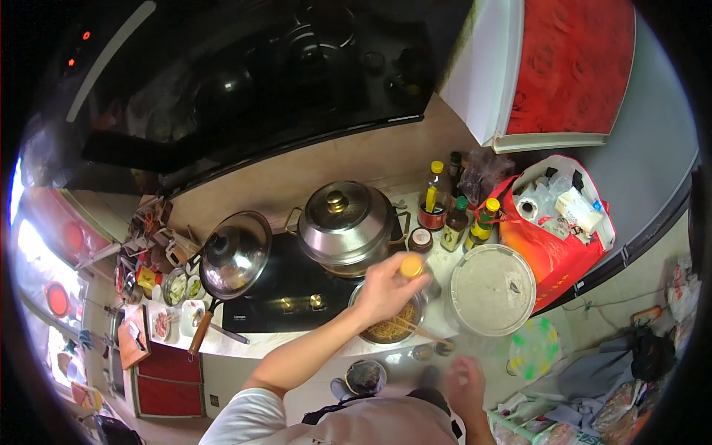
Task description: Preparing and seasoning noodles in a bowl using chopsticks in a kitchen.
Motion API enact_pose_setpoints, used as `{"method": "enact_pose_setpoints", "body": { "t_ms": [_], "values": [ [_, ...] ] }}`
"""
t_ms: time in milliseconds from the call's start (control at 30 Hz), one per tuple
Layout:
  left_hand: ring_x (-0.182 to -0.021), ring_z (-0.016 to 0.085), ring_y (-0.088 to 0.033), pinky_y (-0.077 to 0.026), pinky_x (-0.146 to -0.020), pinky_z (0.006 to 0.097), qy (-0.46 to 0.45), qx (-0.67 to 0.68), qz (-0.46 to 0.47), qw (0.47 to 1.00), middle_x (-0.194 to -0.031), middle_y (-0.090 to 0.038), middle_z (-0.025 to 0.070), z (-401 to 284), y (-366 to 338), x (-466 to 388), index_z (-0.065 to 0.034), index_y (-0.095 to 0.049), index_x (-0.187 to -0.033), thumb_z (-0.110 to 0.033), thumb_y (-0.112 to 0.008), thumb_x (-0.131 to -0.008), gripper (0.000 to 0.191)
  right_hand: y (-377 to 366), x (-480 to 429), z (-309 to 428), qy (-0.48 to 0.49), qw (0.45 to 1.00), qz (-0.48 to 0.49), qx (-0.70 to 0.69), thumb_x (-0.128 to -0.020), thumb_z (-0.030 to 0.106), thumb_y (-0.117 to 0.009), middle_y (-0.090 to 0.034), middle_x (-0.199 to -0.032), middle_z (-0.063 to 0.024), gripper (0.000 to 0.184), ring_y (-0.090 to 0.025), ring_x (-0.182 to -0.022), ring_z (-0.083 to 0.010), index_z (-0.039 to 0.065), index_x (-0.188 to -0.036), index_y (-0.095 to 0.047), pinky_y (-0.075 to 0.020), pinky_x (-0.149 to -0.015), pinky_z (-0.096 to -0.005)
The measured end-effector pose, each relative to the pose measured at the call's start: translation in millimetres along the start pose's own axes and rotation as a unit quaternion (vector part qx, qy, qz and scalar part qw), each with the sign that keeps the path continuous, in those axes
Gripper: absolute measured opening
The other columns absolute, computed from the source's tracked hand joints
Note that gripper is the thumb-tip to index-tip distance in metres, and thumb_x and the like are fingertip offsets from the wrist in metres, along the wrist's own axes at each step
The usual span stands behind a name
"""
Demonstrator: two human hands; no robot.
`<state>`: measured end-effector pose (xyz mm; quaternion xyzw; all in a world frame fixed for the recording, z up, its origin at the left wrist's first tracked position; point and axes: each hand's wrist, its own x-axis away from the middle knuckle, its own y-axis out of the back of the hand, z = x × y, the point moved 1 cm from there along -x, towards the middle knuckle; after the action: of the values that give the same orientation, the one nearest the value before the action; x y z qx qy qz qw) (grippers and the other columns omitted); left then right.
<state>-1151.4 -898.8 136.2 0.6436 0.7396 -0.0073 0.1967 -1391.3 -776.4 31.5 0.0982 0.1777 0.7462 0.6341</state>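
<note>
My left hand (384, 286) reaches across the counter and grips a bottle by its upper part, just under the yellow cap (411, 266). Most of that bottle is hidden by the fingers. Partly covered by the same hand and forearm is a metal bowl (421, 318) of noodles (384, 332). Wooden chopsticks (418, 329) rest across the bowl and stick out to the right. My right hand (464, 384) hangs low in front of the counter, blurred, with its fingers curled. Whether it holds anything is unclear.
A lidded steamer pot (345, 233) and a lidded wok (236, 258) occupy the black gas hob (261, 311). Sauce bottles (456, 225), a jar (420, 240), a round lidded tub (492, 290) and a red bag (548, 250) crowd the right. Food bowls (177, 286) stand left.
</note>
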Motion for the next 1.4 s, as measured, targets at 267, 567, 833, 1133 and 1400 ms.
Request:
{"method": "enact_pose_setpoints", "body": {
  "t_ms": [267,567,833,1133,1400],
  "values": [
    [-0.072,0.008,-0.058,-0.050,-0.058,0.0233,0.159,0.279,0.112,0.940,-0.104,-0.063,0.0113,4.5,65.2,87.6,0.0004,-0.052,-0.111,-0.011,-0.061,-0.087,0.028,-57.5,-56.9,81.0,0.118,0.975,0.176,0.072,-0.069,0.026,-0.074,-0.057,-0.106,-0.0224,0.066,-0.057,-0.097,-0.0364,-0.002,-0.121,-0.045,-0.0456,-0.082,-0.0414],
    [-0.050,0.004,-0.048,-0.037,-0.043,0.0178,0.320,0.111,0.044,0.940,-0.062,-0.056,0.0005,45.7,91.1,112.8,-0.0028,-0.057,-0.075,-0.025,-0.073,-0.078,0.028,-70.0,-41.7,60.3,0.072,0.944,0.236,0.220,-0.072,0.027,-0.068,-0.062,-0.092,-0.0203,0.049,-0.063,-0.079,-0.0354,0.002,-0.110,-0.051,-0.0497,-0.069,-0.0438],
    [-0.051,0.006,-0.040,-0.031,-0.043,0.0237,0.244,-0.053,0.108,0.962,-0.058,-0.048,-0.0032,61.3,92.5,95.2,-0.0064,-0.051,-0.060,-0.029,-0.076,-0.071,0.036,-69.5,-35.6,43.7,0.082,0.946,0.224,0.221,-0.072,0.028,-0.069,-0.063,-0.094,-0.0164,0.046,-0.063,-0.079,-0.0347,0.005,-0.108,-0.053,-0.0497,-0.069,-0.0430],
    [-0.056,0.005,-0.041,-0.035,-0.049,0.0220,0.208,0.039,0.097,0.973,-0.058,-0.046,-0.0042,53.9,67.4,96.4,-0.0049,-0.057,-0.083,-0.024,-0.075,-0.074,0.028,-64.4,-31.4,37.9,0.041,0.957,0.177,0.226,-0.072,0.027,-0.069,-0.063,-0.087,-0.0205,0.047,-0.062,-0.076,-0.0381,0.002,-0.108,-0.050,-0.0493,-0.067,-0.0438],
    [-0.058,0.013,-0.054,-0.048,-0.055,0.0291,0.090,-0.133,-0.037,0.986,-0.063,-0.058,0.0004,56.1,48.1,116.4,-0.0051,-0.060,-0.093,-0.022,-0.070,-0.079,0.024,-73.7,-34.1,33.6,0.006,0.957,0.195,0.214,-0.072,0.025,-0.069,-0.063,-0.086,-0.0204,0.046,-0.061,-0.076,-0.0393,0.000,-0.106,-0.051,-0.0488,-0.067,-0.0441]
  ]
}}
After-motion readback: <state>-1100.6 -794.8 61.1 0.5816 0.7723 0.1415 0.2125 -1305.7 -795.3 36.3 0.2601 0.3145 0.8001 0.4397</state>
